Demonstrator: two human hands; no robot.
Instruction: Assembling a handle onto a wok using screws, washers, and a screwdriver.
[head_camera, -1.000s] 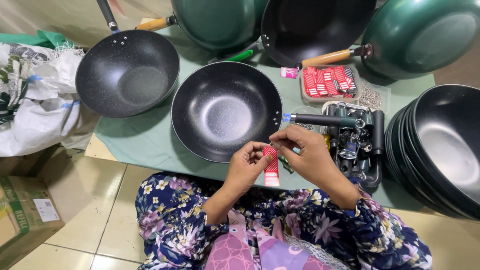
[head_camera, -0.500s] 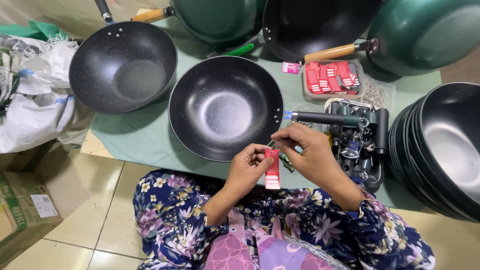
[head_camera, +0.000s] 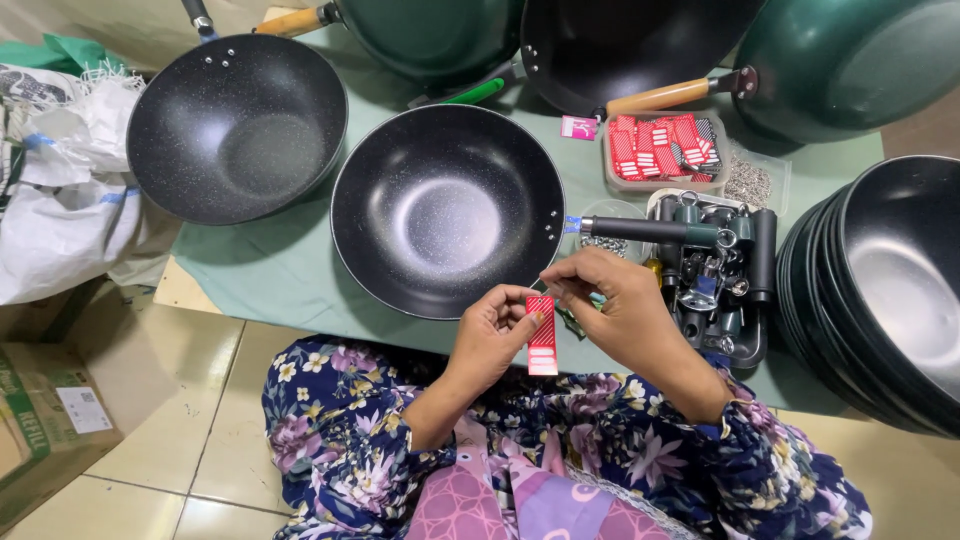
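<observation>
1. Two hands meet over the near edge of the counter (head_camera: 290, 270), just in front of the middle wok (head_camera: 447, 208). The left hand (head_camera: 490, 335) has its grip closed on a red tag (head_camera: 542, 335), thumb and fingers pinching the upper end so that it hangs down. The right hand (head_camera: 615, 310) has its fingertips pinched together at the tag's top; what they hold is too small to tell.
2. Against a second ago, the tag has stayed between the hands, and the hands have barely shifted; the view has only slid a little. I judge the fiddling at the tag's top is ongoing.
3. Right of the middle wok lie a tray of handles (head_camera: 715, 270), a tray of red tags (head_camera: 660, 148) and a stack of woks (head_camera: 890, 290), close together.
4. Left of the middle wok sits another wok (head_camera: 235, 125); green cloth shows between them, the only open room.
</observation>
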